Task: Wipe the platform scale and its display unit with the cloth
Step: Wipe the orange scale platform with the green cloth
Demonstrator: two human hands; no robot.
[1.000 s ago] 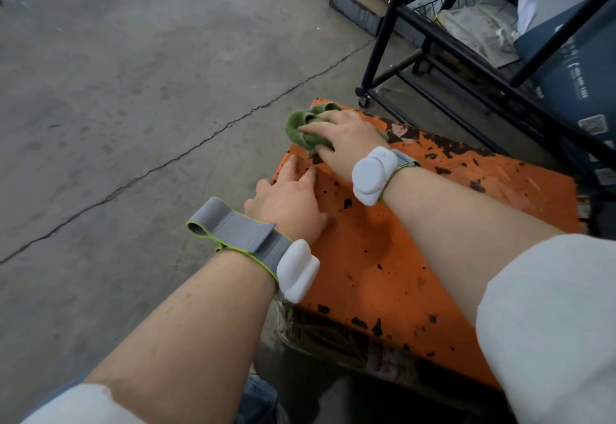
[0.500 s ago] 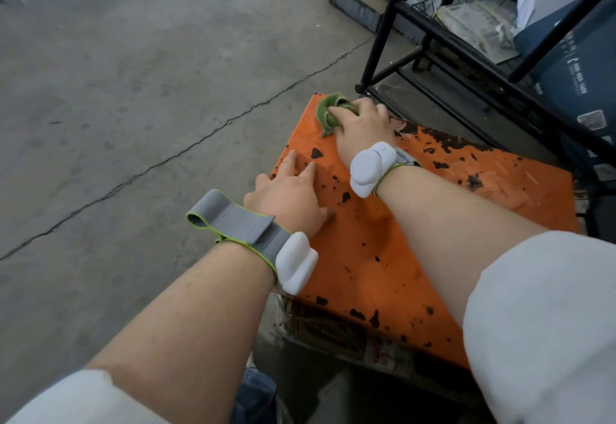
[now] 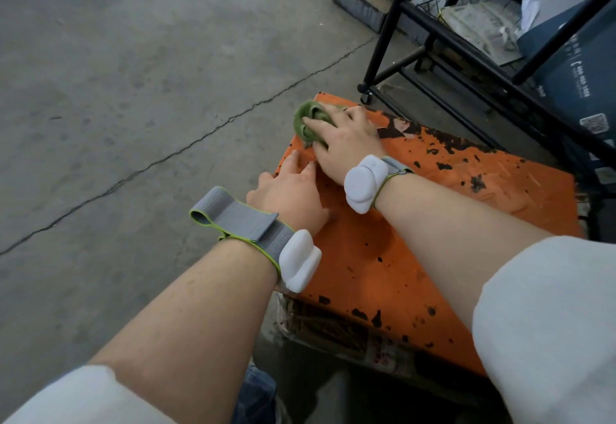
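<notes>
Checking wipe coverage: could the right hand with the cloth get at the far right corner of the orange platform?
Probably yes: the platform top there is bare, and the right hand already presses the cloth near its far edge.

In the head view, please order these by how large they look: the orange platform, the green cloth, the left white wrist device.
1. Orange platform, by far the largest.
2. Green cloth, partly hidden under the right hand.
3. Left white wrist device; similar to the cloth and nearer the camera, so unsure.

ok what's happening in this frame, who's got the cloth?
A person is wiping the orange platform scale. The right hand holds the bunched green cloth against the platform's far left corner, fingers curled over it. The left hand rests flat on the platform's left edge, apparently bracing. A black rack stands just beyond the platform. The display unit isn't in view.
</notes>
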